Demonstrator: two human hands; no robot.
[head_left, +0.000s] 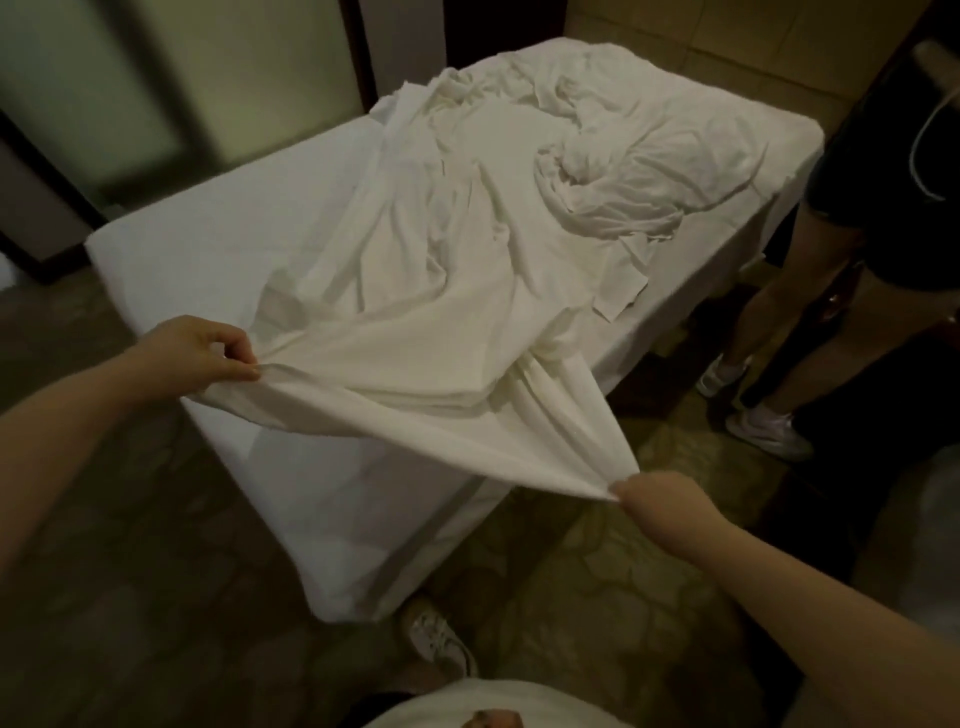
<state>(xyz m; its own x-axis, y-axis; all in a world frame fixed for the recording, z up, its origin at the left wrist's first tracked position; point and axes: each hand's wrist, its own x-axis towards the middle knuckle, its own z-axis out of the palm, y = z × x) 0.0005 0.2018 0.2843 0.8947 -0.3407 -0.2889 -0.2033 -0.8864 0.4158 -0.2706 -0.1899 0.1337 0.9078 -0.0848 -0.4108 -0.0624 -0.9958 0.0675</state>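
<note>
Dim room, patterned floor (156, 571), white-draped table (208, 249). At the table's near corner a thin, limp sheet (415, 332) is pinched by the left hand (208, 358) and clenched in the right hand (654, 493), its edge taut between them. Farther up the table it lies crumpled. The light pinch is judged likely to slip, and the bunched far end to snag.

White sheet (415, 332), thin and wrinkled, spread long across the white-draped counter (208, 249), far end bunched in a heap, near edge lifted, stretched taut between two gathered corners
</note>
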